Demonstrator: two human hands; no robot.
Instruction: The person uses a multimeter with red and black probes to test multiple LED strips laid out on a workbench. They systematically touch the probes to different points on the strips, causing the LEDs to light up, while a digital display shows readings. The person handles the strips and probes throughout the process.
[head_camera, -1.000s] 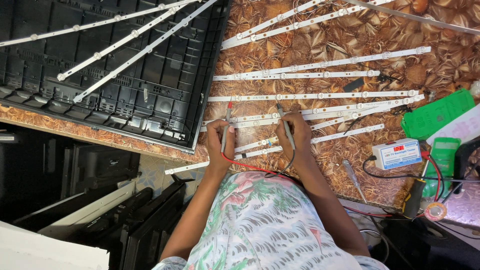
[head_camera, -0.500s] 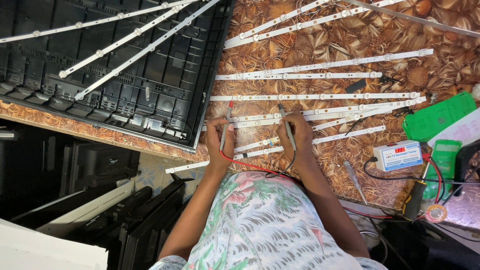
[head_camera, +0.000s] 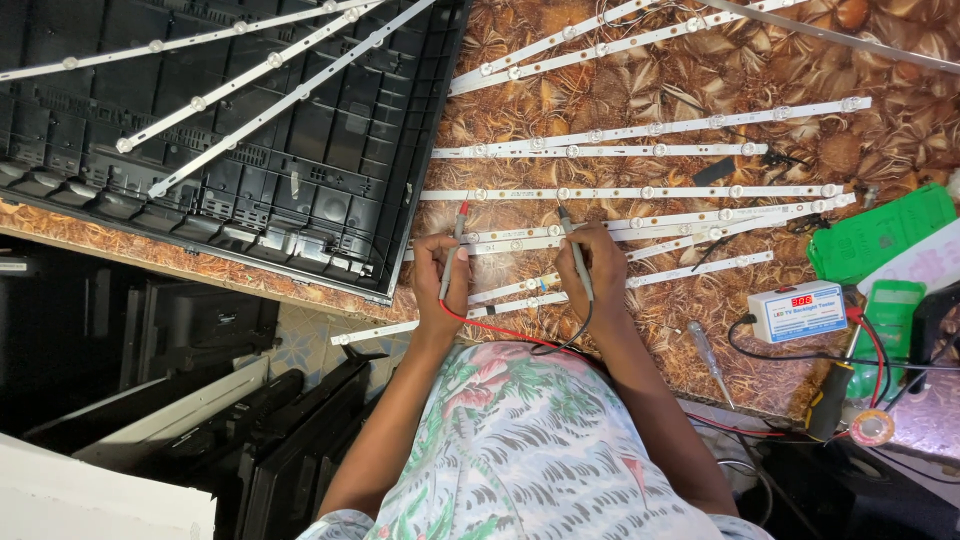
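My left hand (head_camera: 440, 280) grips a red test probe (head_camera: 453, 250), its tip pointing at a white LED strip (head_camera: 640, 222). A black test probe (head_camera: 573, 250) sits in my right hand (head_camera: 592, 270), with its tip touching the same strip a little further right. Red and black leads run from the probes down across my flowered shirt. Several more white LED strips (head_camera: 650, 150) lie in rows across the brown patterned table (head_camera: 620, 90) beyond my hands.
A black TV back panel (head_camera: 250, 190) with LED strips on it lies at the upper left. A white LED tester box (head_camera: 798, 310), a screwdriver (head_camera: 708, 362), green circuit boards (head_camera: 875, 235) and a solder roll (head_camera: 872, 428) sit at the right. Dark TV frames (head_camera: 180, 420) are stacked below left.
Both hands stay on the probes at the same strip; the view has shifted only slightly.
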